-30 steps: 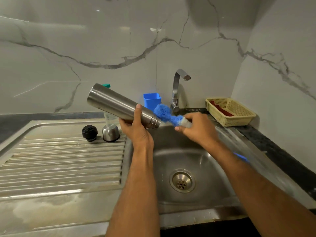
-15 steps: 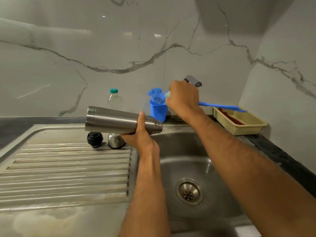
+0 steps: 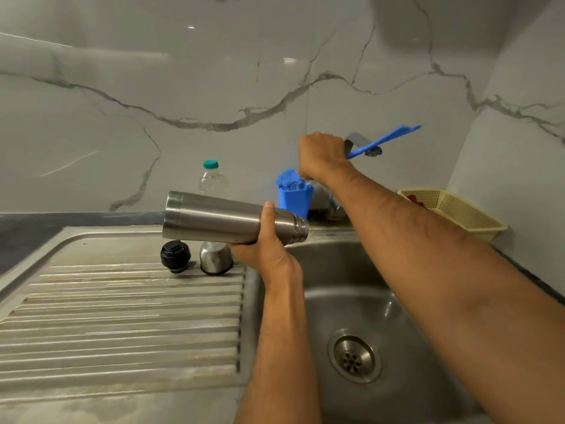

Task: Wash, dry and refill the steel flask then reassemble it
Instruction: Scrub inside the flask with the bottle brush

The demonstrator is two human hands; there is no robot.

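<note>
At the sink's back edge, your right hand is gripping the bottle brush in its blue holder; left hand is gripping the steel flask. Rinsing, drying, refilling, reassembly are pending.

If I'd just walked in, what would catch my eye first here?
Probably the steel flask, held sideways by the left hand above the sink, its open mouth pointing right. Next, the bright blue brush gripped by the right hand, its head dipping into a blue cup by the tap. A black stopper and steel cap stand on the draining board.
</note>
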